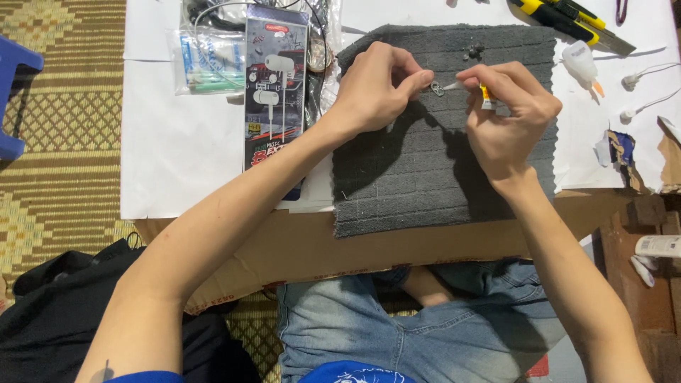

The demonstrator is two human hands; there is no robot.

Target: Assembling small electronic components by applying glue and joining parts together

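Observation:
My left hand (376, 89) pinches a small metal part (437, 89) between thumb and forefinger above a dark grey mat (425, 191). My right hand (507, 117) holds a small glue tube (486, 98) with a white nozzle, and the nozzle tip touches the metal part. A few tiny dark pieces (472, 51) lie on the mat's far edge.
A boxed pair of white earphones (275, 85) and a plastic bag of swabs (211, 62) lie to the left on white paper (177, 156). A yellow utility knife (567, 20), a small dropper bottle (583, 65) and white earbuds (642, 92) sit at the right. Cardboard (305, 248) lies under it all.

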